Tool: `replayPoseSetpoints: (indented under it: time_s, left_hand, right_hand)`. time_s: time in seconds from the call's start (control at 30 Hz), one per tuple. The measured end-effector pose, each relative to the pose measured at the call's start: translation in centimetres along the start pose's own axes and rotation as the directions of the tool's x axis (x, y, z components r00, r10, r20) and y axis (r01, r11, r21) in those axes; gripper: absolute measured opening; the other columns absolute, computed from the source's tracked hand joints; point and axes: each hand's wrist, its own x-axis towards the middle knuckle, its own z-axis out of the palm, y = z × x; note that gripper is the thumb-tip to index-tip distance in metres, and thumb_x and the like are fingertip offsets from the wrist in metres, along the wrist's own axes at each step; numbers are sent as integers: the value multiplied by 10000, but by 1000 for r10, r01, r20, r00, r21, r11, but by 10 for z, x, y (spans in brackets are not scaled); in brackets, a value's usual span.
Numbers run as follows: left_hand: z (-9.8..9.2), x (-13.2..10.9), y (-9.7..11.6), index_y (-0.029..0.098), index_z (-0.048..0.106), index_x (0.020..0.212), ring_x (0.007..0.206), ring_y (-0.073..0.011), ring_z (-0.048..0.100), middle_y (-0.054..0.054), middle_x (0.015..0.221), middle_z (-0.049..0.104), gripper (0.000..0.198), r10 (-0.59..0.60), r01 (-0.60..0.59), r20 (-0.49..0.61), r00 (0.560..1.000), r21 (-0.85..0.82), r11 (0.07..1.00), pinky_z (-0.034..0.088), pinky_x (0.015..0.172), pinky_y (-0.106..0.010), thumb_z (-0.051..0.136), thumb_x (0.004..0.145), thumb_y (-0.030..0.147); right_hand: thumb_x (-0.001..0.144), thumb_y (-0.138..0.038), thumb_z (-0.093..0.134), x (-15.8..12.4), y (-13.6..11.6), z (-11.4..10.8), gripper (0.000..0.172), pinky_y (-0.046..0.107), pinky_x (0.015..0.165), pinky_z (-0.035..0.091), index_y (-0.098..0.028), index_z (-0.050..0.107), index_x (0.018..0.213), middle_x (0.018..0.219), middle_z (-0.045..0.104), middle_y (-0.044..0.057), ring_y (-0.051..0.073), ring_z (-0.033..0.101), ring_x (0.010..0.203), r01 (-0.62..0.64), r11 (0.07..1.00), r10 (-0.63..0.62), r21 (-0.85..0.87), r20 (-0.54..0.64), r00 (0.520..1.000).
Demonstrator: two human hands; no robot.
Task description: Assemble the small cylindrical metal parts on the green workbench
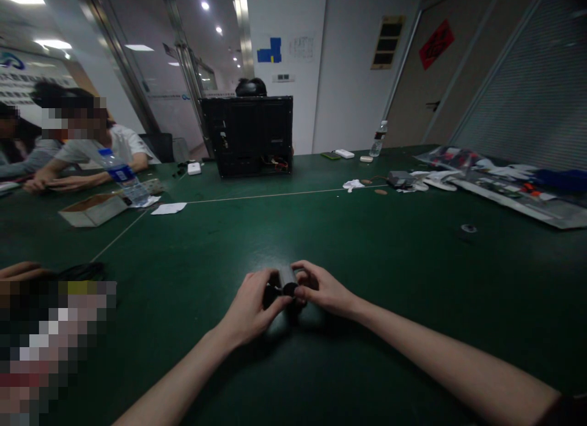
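A small grey cylinder with a dark round end (pixel 287 277) is held between my two hands, just over the green table (pixel 321 230). My left hand (pixel 254 304) grips it from the left, thumb near the dark end. From the right, my right hand (pixel 321 288) closes on it, with the thumb at the dark end and the fingers curled behind. Something small and dark shows beside the left fingers, too blurred to name. The cylinder's exact kind cannot be made out.
An open cardboard box (pixel 94 211) and a water bottle (pixel 123 178) stand at left, near a seated person (pixel 92 145). A black-backed monitor (pixel 250 135) stands at the far side. Parts and bags (pixel 495 181) lie at right. Another person's hand (pixel 22 271) is at the left edge.
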Motion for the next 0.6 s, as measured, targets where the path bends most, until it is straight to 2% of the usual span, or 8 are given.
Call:
replayPoseSetpoints:
  time_s: [0.23, 0.6]
  left_hand:
    - [1, 1, 0, 178, 524, 1131, 981, -267, 574, -100, 1083, 622, 426, 14, -14, -28, 1000, -6, 1000, 466, 853, -430, 651, 774, 373]
    - [2, 2, 1, 170, 535, 1112, 956, -265, 584, -98, 1059, 634, 418, 13, -12, -14, 1000, 31, 999, 467, 835, -413, 656, 771, 378]
  right_hand:
    - [722, -395, 722, -2, -1, 0, 600, 261, 664, 458, -208, 409, 1199, 946, 582, 35, 134, 577, 779, 36, 998, -36, -56, -5, 999]
    - [707, -407, 728, 1, 2, -1, 609, 266, 648, 457, -201, 410, 1185, 888, 585, 22, 124, 571, 726, 9, 1000, -9, -20, -6, 1000]
